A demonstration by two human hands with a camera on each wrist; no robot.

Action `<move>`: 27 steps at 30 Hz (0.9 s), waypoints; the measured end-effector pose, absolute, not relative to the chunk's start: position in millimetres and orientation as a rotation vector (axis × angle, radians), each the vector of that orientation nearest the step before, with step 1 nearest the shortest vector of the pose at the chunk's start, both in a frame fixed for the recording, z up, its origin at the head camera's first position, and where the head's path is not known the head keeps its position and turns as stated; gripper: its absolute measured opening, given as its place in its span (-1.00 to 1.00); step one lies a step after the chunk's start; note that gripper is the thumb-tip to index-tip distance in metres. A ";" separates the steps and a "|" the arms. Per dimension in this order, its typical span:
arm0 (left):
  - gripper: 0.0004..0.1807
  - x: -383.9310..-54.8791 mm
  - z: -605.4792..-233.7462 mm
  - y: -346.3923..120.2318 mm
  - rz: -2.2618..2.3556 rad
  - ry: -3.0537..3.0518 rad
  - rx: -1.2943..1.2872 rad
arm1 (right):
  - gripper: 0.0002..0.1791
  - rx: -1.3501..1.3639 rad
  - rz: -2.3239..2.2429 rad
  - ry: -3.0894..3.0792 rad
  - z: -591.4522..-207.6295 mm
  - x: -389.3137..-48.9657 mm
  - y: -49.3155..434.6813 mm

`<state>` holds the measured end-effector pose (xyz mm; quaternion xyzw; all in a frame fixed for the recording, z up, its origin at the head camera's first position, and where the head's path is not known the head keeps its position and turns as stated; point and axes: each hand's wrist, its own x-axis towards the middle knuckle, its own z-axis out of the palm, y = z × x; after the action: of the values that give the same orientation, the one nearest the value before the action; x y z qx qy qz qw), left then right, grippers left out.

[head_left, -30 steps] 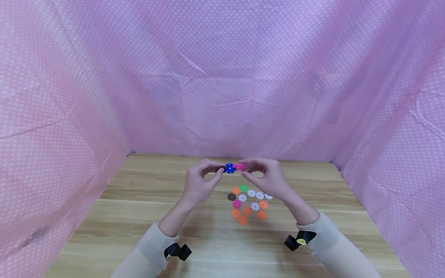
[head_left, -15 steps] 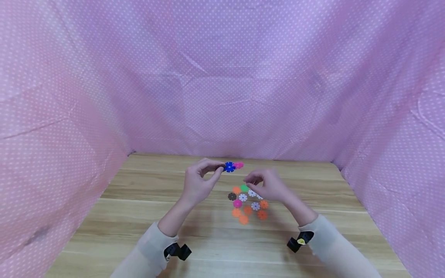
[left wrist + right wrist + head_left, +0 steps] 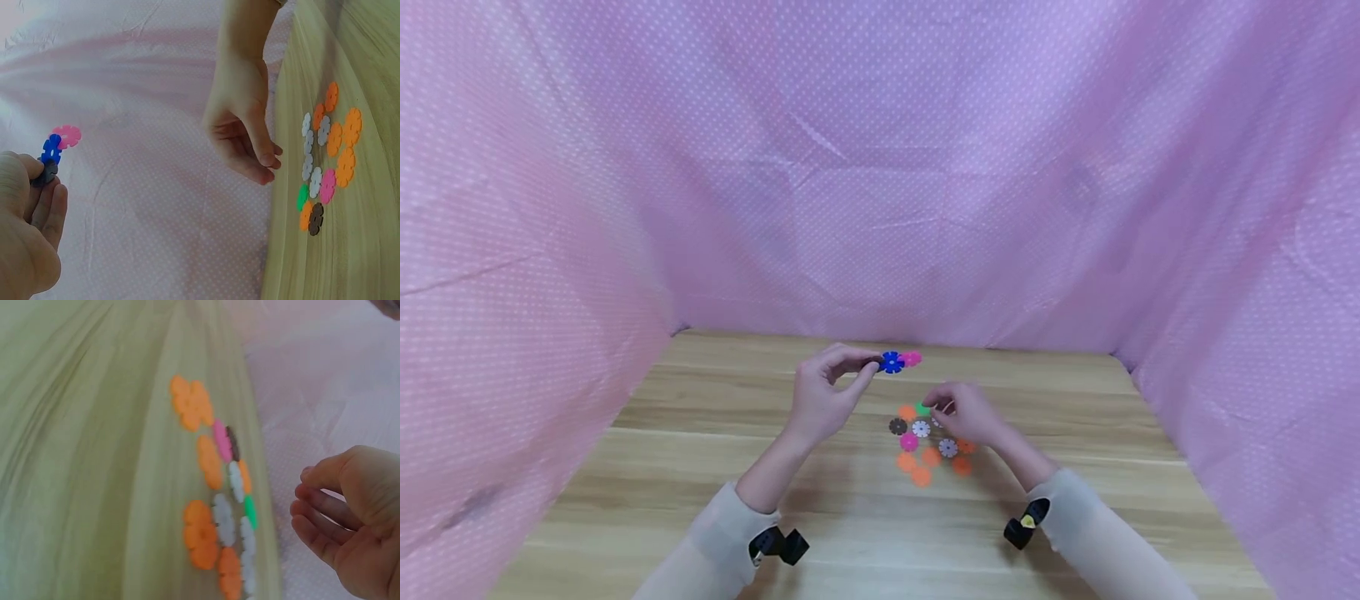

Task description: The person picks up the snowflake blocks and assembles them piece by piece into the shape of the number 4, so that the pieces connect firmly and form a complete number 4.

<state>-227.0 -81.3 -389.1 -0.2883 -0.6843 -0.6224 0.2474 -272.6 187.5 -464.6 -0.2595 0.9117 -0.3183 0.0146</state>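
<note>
My left hand [image 3: 822, 402] pinches a short chain of notched plastic snowflake discs between thumb and fingers, raised over the table. In the left wrist view the chain runs from a dark disc [image 3: 45, 174] at the fingertips, through a blue disc [image 3: 51, 150], to a pink disc [image 3: 67, 136] at the free end. My right hand [image 3: 968, 414] holds nothing; its fingers are loosely bent above the loose discs. Below it lie a green disc [image 3: 922, 408] and several white discs [image 3: 921, 428], some hidden behind the hand in the head view.
Around them on the wooden table [image 3: 700, 467] are several orange discs [image 3: 921, 477], a loose pink disc [image 3: 909, 442] and a brown disc [image 3: 898, 427]. Pink dotted cloth [image 3: 880, 208] walls off the back and both sides. Black cameras [image 3: 1018, 532] sit at the wrists.
My right hand has let go of the pink disc on the chain and come down toward the loose discs. My left hand stays nearly in place with the chain.
</note>
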 end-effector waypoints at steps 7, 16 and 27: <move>-0.87 -227.6 -391.4 -81.6 -1.679 -1.876 -0.779 | -0.75 -0.661 -0.975 2.885 -482.0 -278.9 186.7; -0.80 -225.1 -393.4 -81.4 -1.685 -1.895 -0.777 | -0.66 -0.675 -0.831 2.872 -492.2 -279.9 176.4; -0.78 -225.1 -391.4 -83.9 -1.658 -1.899 -0.785 | -0.64 -0.768 -0.755 2.973 -502.8 -293.9 169.1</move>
<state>-225.1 -83.9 -391.4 -0.2881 -0.6969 -0.6082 0.2480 -293.9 169.1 -502.8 -0.2429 0.9401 -0.2389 -0.0103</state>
